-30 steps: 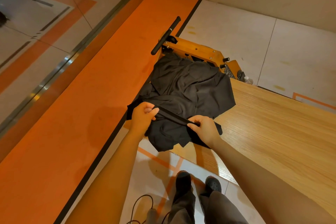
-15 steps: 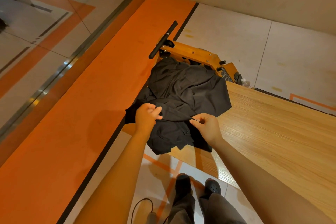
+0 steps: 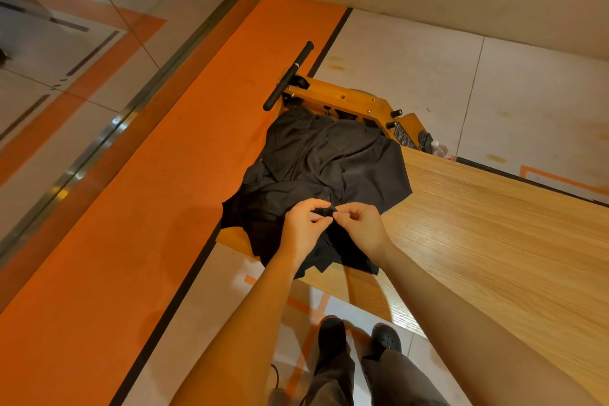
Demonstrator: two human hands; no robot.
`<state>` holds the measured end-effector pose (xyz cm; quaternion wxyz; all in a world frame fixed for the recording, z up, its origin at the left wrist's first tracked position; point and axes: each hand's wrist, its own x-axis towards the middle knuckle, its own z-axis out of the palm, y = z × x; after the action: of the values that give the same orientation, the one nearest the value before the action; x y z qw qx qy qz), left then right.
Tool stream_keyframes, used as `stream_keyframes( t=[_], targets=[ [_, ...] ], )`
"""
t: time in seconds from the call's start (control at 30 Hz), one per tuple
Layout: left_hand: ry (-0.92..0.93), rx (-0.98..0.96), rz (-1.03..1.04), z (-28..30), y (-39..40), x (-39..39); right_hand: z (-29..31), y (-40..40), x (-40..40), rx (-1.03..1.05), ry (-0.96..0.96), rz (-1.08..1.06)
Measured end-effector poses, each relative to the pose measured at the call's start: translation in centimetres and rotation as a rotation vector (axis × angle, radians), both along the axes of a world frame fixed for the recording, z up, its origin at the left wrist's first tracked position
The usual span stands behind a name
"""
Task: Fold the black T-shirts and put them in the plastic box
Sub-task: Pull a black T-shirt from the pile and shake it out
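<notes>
A heap of crumpled black T-shirts (image 3: 329, 171) lies on the left corner of the wooden table (image 3: 478, 241), part of it hanging over the table's edges. My left hand (image 3: 301, 227) and my right hand (image 3: 361, 227) meet above the near part of the heap. Both pinch the same small bunch of black fabric between their fingertips. No plastic box is in view.
An orange-framed machine with a black handle bar (image 3: 288, 76) stands just behind the heap. A small plastic bottle (image 3: 440, 150) sits on the floor past the table's far edge. An orange floor strip (image 3: 148, 208) and a glass wall run along the left. My shoes (image 3: 359, 336) are below the table's near edge.
My hands were apart, stretching a hem of the shirt between them. They have come together and now pinch one spot of the fabric.
</notes>
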<state>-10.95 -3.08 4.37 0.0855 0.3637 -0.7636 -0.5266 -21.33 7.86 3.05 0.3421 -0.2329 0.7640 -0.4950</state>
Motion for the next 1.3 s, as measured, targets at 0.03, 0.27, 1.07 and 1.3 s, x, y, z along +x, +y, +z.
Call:
stream_keyframes(
  t=[0.03, 0.27, 1.07, 1.3],
  targets=[
    [-0.006, -0.015, -0.004, 0.0, 0.0, 0.0, 0.1, 0.0, 0.0, 0.004, -0.013, 0.013],
    [-0.038, -0.077, 0.033, -0.2, -0.1, 0.1, 0.6, 0.3, 0.0, 0.023, -0.045, 0.019],
    [0.009, -0.176, 0.203, 0.5, -4.0, 1.5, -1.4, 2.8, -0.8, -0.04, -0.139, -0.081],
    [-0.092, 0.047, -0.071, 0.2, -0.3, 0.0, -0.3, 1.7, -0.1, -0.123, -0.233, -0.039]
  ],
)
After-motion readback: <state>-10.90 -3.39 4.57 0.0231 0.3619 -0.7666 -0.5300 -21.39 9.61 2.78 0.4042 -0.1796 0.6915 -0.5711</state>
